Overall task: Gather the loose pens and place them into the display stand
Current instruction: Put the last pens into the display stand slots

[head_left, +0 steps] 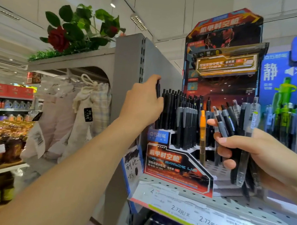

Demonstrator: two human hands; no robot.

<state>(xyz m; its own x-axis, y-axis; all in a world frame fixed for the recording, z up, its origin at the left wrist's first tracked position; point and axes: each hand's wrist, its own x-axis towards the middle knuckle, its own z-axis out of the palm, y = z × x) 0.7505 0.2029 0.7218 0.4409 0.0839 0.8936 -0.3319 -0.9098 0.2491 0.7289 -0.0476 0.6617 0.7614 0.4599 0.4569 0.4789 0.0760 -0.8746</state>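
Note:
A red and black cardboard display stand (178, 168) sits on the shelf, with rows of upright black pens (182, 112) in its tiers and one orange pen (202, 122) among them. My left hand (143, 104) reaches up to the stand's far left and pinches a single black pen (158, 90) beside the back row. My right hand (261, 154) grips a fanned bundle of loose black and grey pens (233, 122) in front of the stand's right side.
A grey perforated shelf (226, 202) with price tags (205, 220) carries the stand. A blue display (287, 91) with green pens stands to the right. A grey shelf upright (130, 69) rises at the left, with cloth bags, an artificial rose and jars beyond it.

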